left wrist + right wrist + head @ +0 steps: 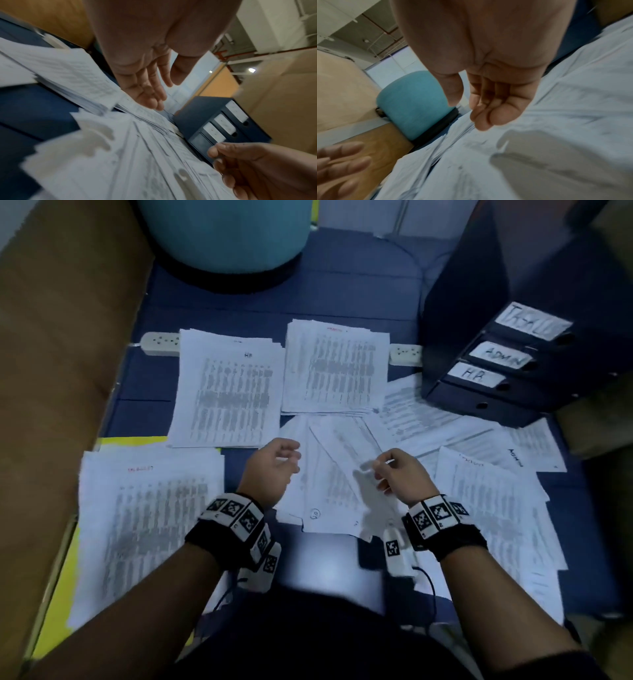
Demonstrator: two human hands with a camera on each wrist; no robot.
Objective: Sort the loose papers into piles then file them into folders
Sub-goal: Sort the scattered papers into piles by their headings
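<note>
both hands hover over the loose papers (329, 474) mid-floor: left hand (274, 470) fingers relaxed, empty; right hand (400, 477) loosely curled, grip unclear. sorted piles (226, 395) left, folders (507, 364) right.

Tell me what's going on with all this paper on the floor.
A person is sorting papers. Both hands, left hand and right hand, hover open over the loose sheets, holding nothing. Three neater piles are formed, including the HR pile. The binders, labelled HR and ADMIN among others, stand closed at right.
</note>
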